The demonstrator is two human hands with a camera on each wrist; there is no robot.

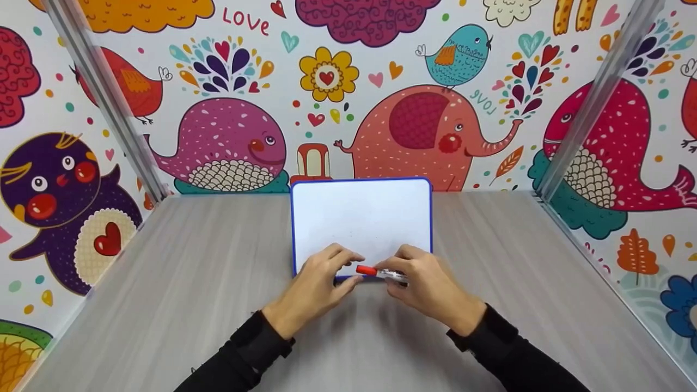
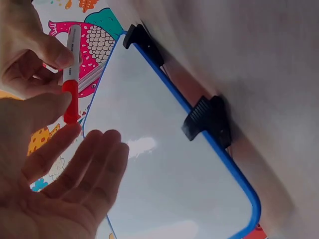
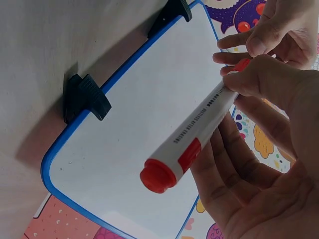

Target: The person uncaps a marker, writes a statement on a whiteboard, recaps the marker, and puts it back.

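Note:
My right hand (image 1: pixel 430 280) pinches a white marker (image 3: pixel 194 129) by its barrel near the red cap (image 1: pixel 366 270), thumb against fingers. In the right wrist view the marker's red end plug faces the camera. My left hand (image 1: pixel 316 283) is just left of the cap, thumb and fingers spread apart around it; whether a fingertip touches it I cannot tell. Behind both hands a blue-framed whiteboard (image 1: pixel 362 218) stands tilted back on the table. Its white face carries only a few tiny specks.
Two black clips, a nearer one (image 2: pixel 207 119) and a farther one (image 2: pixel 144 42) in the left wrist view, grip the board's lower edge. The grey wood-grain table (image 1: pixel 218 261) is bordered by cartoon-printed walls (image 1: pixel 326 32) with metal corner posts (image 1: pixel 106 98).

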